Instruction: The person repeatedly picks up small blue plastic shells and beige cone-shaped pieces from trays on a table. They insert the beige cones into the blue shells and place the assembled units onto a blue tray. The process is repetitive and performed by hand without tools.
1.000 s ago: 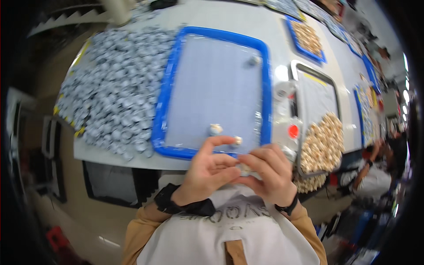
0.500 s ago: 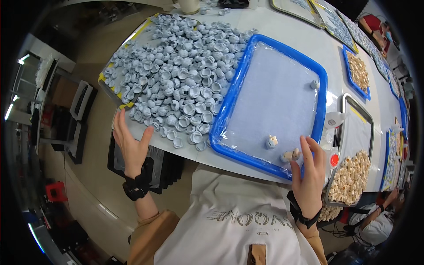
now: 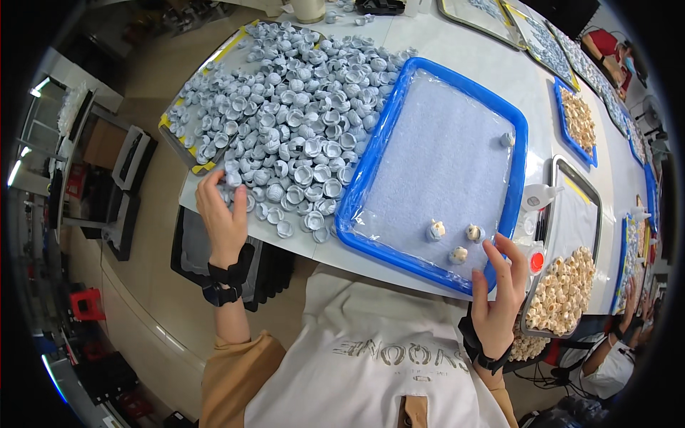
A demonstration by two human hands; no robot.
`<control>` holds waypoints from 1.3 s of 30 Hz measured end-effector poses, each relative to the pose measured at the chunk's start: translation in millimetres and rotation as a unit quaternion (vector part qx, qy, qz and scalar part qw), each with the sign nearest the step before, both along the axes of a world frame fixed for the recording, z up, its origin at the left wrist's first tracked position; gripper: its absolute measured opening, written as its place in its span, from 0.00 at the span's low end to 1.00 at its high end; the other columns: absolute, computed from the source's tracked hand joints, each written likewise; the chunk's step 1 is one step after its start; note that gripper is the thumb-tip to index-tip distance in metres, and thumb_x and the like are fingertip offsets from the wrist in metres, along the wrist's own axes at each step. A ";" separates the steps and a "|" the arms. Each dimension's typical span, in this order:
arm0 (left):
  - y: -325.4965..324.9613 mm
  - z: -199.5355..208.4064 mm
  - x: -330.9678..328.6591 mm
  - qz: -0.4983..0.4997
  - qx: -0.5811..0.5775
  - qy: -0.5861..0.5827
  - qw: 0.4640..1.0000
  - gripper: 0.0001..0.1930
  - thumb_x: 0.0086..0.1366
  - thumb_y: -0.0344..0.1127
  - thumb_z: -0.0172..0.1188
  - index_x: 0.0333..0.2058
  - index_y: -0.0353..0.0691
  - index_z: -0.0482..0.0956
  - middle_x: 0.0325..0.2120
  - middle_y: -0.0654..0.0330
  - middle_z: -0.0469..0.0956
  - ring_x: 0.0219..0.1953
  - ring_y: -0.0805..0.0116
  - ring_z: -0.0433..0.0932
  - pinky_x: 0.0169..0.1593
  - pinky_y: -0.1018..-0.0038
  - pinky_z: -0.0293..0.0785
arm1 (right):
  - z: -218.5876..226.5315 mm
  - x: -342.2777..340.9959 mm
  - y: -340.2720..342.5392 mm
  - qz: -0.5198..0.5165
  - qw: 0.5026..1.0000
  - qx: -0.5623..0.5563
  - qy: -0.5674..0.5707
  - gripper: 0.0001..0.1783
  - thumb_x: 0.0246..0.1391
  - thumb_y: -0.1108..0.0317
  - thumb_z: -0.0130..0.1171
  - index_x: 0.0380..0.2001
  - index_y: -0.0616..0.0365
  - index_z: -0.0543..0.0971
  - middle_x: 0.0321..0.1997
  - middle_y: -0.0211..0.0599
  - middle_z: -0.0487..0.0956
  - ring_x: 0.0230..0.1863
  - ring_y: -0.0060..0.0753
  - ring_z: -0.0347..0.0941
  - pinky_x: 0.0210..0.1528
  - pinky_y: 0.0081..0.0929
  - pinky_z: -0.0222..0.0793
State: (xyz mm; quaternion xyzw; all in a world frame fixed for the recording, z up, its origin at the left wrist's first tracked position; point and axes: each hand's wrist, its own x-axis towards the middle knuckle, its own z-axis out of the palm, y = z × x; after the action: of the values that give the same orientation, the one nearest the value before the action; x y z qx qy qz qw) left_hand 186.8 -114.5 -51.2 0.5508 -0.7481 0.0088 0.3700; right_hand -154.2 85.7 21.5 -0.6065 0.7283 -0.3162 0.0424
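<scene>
1. Blue-rimmed tray (image 3: 371,167) lined with pale padded sheet sits at the middle of the white table (image 3: 499,68), mostly bare: three small assembled pieces (image 3: 457,255) lie close together near its near right corner, and a single one (image 3: 506,139) rests by the far right rim.
2. Left of the tray, a broad heap of grey-blue caps (image 3: 292,128) spreads across the table, barely thinned as far as can be judged.
3. Left hand (image 3: 222,221) is at the near left edge of that heap, fingertips pinched narrowly on one cap; whether it is already lifted cannot be told.
4. Right hand (image 3: 496,296) hovers at the tray's near right rim, fingers spread and holding nothing, just beside the three pieces.
5. Right of that hand, a metal-rimmed tray (image 3: 560,171) carries a mound of beige shells (image 3: 564,292), also plentiful.
6. Judging by four pieces set down against two large supplies, the work looks to be near its start, with nearly all of the tray left to fill.
</scene>
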 end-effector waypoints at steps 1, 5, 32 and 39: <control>0.4 -1.6 0.8 0.012 0.000 -0.001 1.000 0.19 0.60 0.38 0.56 0.45 0.32 0.65 0.42 0.50 0.68 0.47 0.52 0.65 0.51 0.61 0.57 | -0.1 0.1 0.4 0.001 1.000 -0.001 0.000 0.21 0.47 0.79 0.56 0.48 0.61 0.73 0.52 0.49 0.68 0.51 0.46 0.65 0.46 0.32 0.64; 1.2 -6.9 1.3 0.032 -0.010 0.034 0.999 0.14 0.61 0.36 0.54 0.41 0.32 0.68 0.36 0.50 0.71 0.42 0.53 0.68 0.45 0.62 0.61 | -0.2 0.4 1.6 0.003 1.000 -0.007 -0.001 0.22 0.46 0.79 0.56 0.48 0.60 0.73 0.52 0.49 0.68 0.51 0.46 0.65 0.45 0.31 0.64; 11.9 31.9 0.4 -0.091 0.125 0.458 0.875 0.10 0.61 0.33 0.58 0.34 0.39 0.65 0.23 0.62 0.67 0.20 0.81 0.63 0.23 0.86 0.60 | 22.6 -175.2 82.3 -0.246 0.967 0.055 0.026 0.08 0.48 0.70 0.58 0.32 0.61 0.80 0.34 0.39 0.79 0.31 0.37 0.75 0.33 0.27 0.70; 77.2 55.0 -111.6 -0.378 0.591 0.616 0.359 0.13 0.65 0.44 0.52 0.34 0.44 0.59 0.27 0.63 0.63 0.18 0.79 0.61 0.17 0.88 0.56 | 0.3 -194.0 49.2 -0.133 0.929 0.250 0.238 0.11 0.43 0.62 0.59 0.22 0.59 0.81 0.36 0.38 0.75 0.41 0.42 0.68 0.45 0.35 0.67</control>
State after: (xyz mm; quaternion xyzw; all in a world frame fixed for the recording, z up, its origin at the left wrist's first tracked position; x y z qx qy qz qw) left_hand 75.1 -37.3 3.7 0.1396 -0.2542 -0.9178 0.2712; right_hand -348.3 134.9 21.9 -0.5311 0.8465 0.0266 -0.0248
